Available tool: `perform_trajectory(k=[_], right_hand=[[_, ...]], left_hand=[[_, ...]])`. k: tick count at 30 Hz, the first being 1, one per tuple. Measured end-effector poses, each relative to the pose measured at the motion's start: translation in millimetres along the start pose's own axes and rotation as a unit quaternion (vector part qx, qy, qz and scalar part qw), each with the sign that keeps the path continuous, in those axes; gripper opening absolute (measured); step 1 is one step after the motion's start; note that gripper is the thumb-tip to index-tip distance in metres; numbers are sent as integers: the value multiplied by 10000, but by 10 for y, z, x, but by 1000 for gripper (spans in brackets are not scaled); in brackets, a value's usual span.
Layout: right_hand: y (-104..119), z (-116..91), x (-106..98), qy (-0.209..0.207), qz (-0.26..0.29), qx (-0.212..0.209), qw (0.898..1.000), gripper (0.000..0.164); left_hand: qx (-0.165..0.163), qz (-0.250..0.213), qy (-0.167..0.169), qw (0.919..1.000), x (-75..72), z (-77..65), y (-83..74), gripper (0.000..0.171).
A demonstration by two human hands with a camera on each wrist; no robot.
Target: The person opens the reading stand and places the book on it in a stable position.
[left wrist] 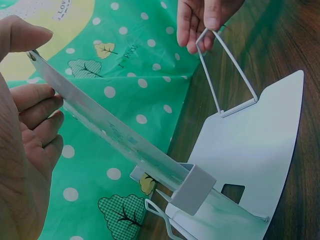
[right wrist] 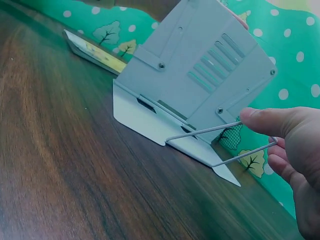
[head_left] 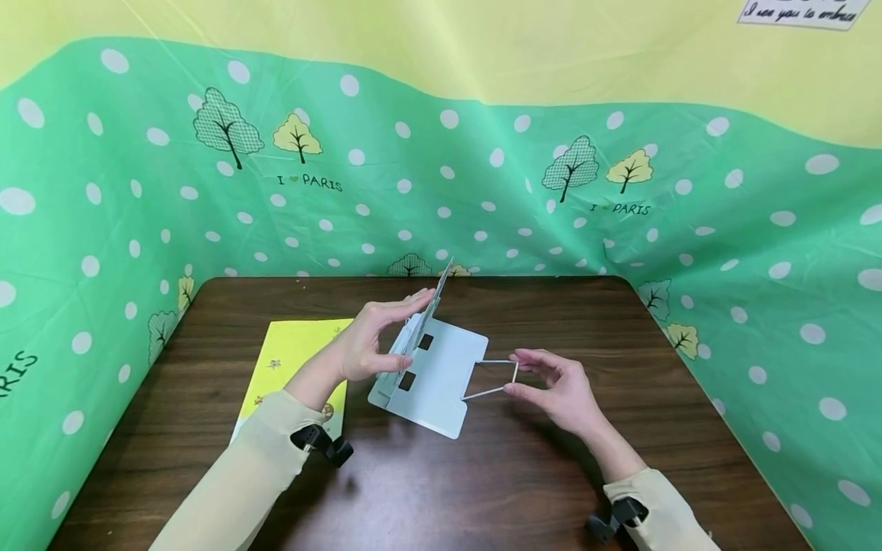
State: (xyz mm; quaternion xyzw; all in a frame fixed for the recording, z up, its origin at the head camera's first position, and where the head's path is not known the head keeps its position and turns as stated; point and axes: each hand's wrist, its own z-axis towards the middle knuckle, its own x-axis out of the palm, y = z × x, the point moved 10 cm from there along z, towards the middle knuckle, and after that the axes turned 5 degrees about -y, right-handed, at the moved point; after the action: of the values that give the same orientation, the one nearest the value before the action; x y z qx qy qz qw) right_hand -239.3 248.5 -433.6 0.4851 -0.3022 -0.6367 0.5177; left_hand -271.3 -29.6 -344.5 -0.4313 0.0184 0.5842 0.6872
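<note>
A pale grey metal book stand sits on the table, its flat base plate [head_left: 448, 375] carrying two dark rectangular cutouts. Its hinged panel [right wrist: 200, 55] stands raised at a steep tilt, with a row of slots and several screws on its back. My left hand [head_left: 365, 344] holds this panel by its edges, thumb on the near side and fingers toward the far side. Between thumb and fingers, my right hand [head_left: 561, 386] pinches the end of the wire support leg [right wrist: 205, 131], which sticks out from the base's edge. White clips [left wrist: 195, 187] show on the panel's front.
A yellow book [head_left: 292, 348] with small pictures lies left of the stand, partly beneath my left forearm. The dark wooden table [head_left: 413, 490] is bounded at the back and sides by a green and yellow dotted cloth [head_left: 482, 214].
</note>
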Motion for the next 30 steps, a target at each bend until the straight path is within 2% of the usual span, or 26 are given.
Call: perform_trajectory(k=[20,30], right_hand=[[61,69,88,-353,-58,-86,9993,50],[76,55,167,-812,277,324,9958,44]], left_hand=[[-27,-5,-6,10000,-8,-7,-1,89],[-68,42,53,10000,28,0,-13,89]])
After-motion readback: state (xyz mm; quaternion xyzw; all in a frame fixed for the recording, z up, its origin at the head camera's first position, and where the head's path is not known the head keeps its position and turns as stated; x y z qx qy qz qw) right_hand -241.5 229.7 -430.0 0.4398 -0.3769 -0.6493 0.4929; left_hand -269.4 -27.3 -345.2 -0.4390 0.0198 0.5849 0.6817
